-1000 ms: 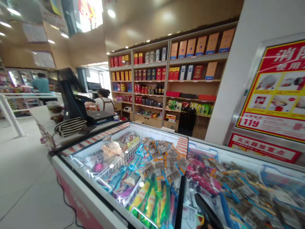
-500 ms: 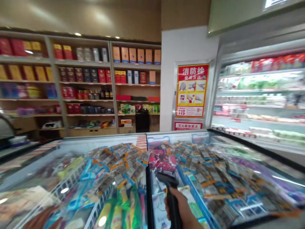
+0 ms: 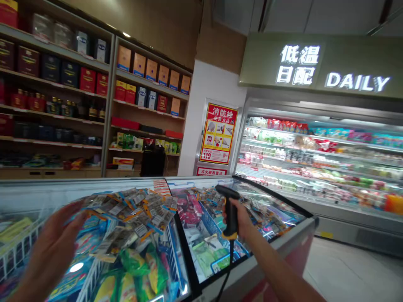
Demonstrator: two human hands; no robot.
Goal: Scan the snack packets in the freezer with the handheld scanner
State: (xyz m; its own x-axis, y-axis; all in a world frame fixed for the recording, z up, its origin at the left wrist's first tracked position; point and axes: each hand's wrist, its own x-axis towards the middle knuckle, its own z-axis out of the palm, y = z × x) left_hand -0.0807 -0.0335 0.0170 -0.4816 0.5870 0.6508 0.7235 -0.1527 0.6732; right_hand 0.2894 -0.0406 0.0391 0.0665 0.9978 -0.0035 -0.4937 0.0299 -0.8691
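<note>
My right hand (image 3: 242, 218) is wrapped around the handle of a black and yellow barcode scanner (image 3: 231, 212), held upright over the right part of the chest freezer (image 3: 201, 286). Its cable (image 3: 229, 264) hangs down over the freezer's front edge. On the left, my left hand (image 3: 52, 245) is slightly blurred, its thumb and fingers apart. Its fingertips come up to the left end of a pile of small packets (image 3: 132, 207) with orange and blue edges; whether they touch it I cannot tell. Below the pile lie green and yellow bags (image 3: 138, 268).
White wire dividers (image 3: 94, 274) and a blue basket (image 3: 212, 228) split up the freezer. Boxed goods fill the wall shelves (image 3: 108, 105) behind. A lit open refrigerated case (image 3: 315, 157) stands at the right, beyond a pale tiled floor (image 3: 343, 268).
The view has turned right. My left hand has come into view beside the packets. The scanner in my right hand has risen, and its cable now shows.
</note>
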